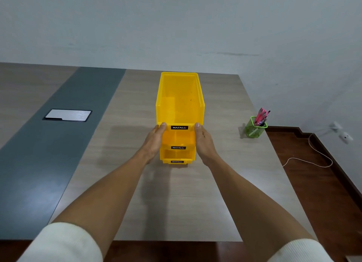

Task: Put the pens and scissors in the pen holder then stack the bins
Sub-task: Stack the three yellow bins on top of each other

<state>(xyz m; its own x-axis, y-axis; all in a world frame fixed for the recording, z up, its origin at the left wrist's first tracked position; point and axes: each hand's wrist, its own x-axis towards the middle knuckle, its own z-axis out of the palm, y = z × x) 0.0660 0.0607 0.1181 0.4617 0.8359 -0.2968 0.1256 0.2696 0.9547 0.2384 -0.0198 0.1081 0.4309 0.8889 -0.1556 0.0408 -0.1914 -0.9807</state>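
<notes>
From the head view, three yellow bins are standing stacked near the middle of the counter [176,203], the top bin [179,99] sitting on the middle bin [177,139], which is sitting on the bottom bin [176,157]. Their labelled fronts are facing the person, so the open mouths are lining up one above another.

The left hand [154,142] and right hand [203,142] are pressing on opposite sides of the stack, probably squaring it so it is not leaning. Each grip is partly open, palm flat against the bin walls, with a thumb resting on the top bin's front lip.

The green pen holder [254,129] is standing well apart at the counter's right edge, with the pens and scissors [261,117] already poking out of it, too small to tell apart.
</notes>
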